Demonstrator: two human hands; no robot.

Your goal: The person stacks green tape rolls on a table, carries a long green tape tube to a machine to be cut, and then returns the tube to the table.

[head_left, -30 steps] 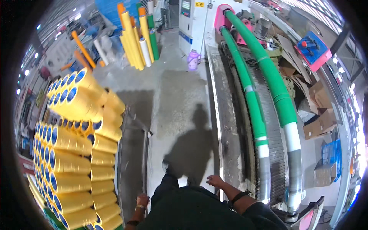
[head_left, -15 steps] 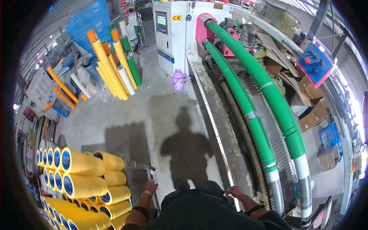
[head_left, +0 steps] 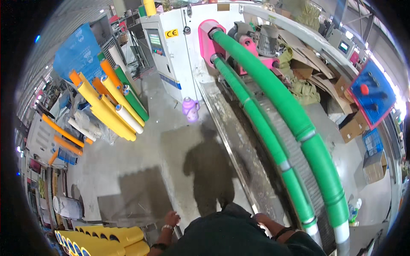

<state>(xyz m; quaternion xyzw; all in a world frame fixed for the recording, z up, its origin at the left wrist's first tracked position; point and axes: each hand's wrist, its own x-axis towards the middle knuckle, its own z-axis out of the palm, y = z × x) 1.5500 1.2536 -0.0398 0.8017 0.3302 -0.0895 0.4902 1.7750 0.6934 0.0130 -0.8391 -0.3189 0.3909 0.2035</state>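
My left hand (head_left: pixel 171 219) hangs beside my body, fingers loosely bent and apart, with nothing seen in it. The nearest things to it are the yellow rolls (head_left: pixel 102 244) stacked at the lower left, and it does not touch them. My right hand (head_left: pixel 261 219) is low at my other side, partly covered by my dark clothing, so its fingers are hidden. Close by it runs a metal floor rail (head_left: pixel 232 151). Further right, two long rollers wrapped in green, a thinner one (head_left: pixel 265 137) and a thicker one (head_left: pixel 323 162), lie along a machine.
A purple thermos jug (head_left: pixel 191 110) stands on the floor ahead by the white machine cabinet (head_left: pixel 171 55). Upright yellow, orange, green and white tubes (head_left: pixel 112 115) lean together at left. Cardboard boxes (head_left: pixel 353 128) and a blue control panel (head_left: pixel 372 94) are at right.
My view has swung right and upward. The stacked yellow rolls have slid down, mostly out of sight. A white bucket has come into view at left. My right hand is now more hidden by my body.
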